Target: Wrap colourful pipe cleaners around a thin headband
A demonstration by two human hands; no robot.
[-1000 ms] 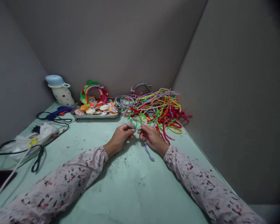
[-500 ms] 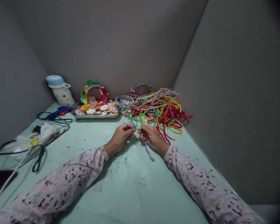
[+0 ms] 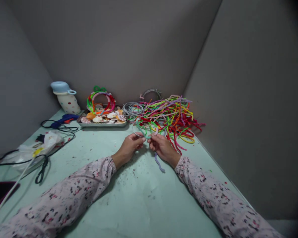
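Observation:
Over the middle of the table, my left hand pinches a thin grey wire ring, whose far side arcs up beyond the fingers. My right hand, close beside it, is closed on a teal-green pipe cleaner that spans the small gap between the two hands and seems to lie against the wire. One end of the pipe cleaner sticks up in front of the fingertips. A lilac pipe cleaner hangs out below my right hand. The fingers hide how the wire and pipe cleaner meet.
A heap of coloured pipe cleaners lies behind my hands, with wire coils beside it. A metal tray holds shells and wrapped hoops. Leftward are a bottle, a blue glue gun, cables and a plastic bag.
The teal-green pipe cleaner's raised end has shifted slightly to the left. Both hands keep nearly the same place and grip; the whole view has moved a little.

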